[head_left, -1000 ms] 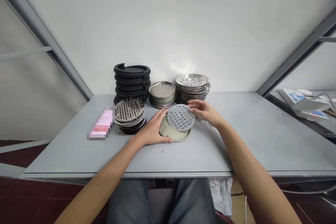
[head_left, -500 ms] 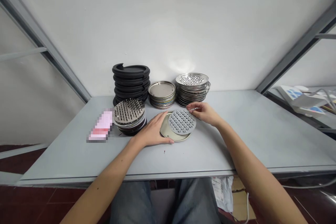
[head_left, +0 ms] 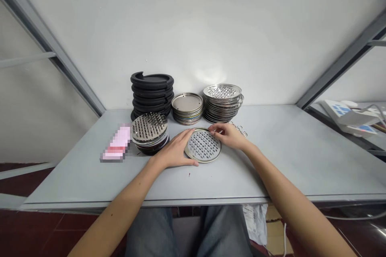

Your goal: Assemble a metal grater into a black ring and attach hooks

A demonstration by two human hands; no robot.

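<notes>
Stacks (head_left: 222, 103) crowd behind the perforated disc (head_left: 203, 145) — both hands (head_left: 176, 150) apart, fingertips resting on its rim.

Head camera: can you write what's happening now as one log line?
left hand steadies metal pan | right hand on perforated disc | disc lies in pan | table

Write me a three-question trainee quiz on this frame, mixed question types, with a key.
1. True or false: the perforated disc lies inside the round metal tray on the table.
2. Which hand touches the disc's far edge? A) left hand B) right hand
3. Fill in: the tallest stack at the back is made of ____ rings.

Key: 1 true; 2 B; 3 black.
</notes>
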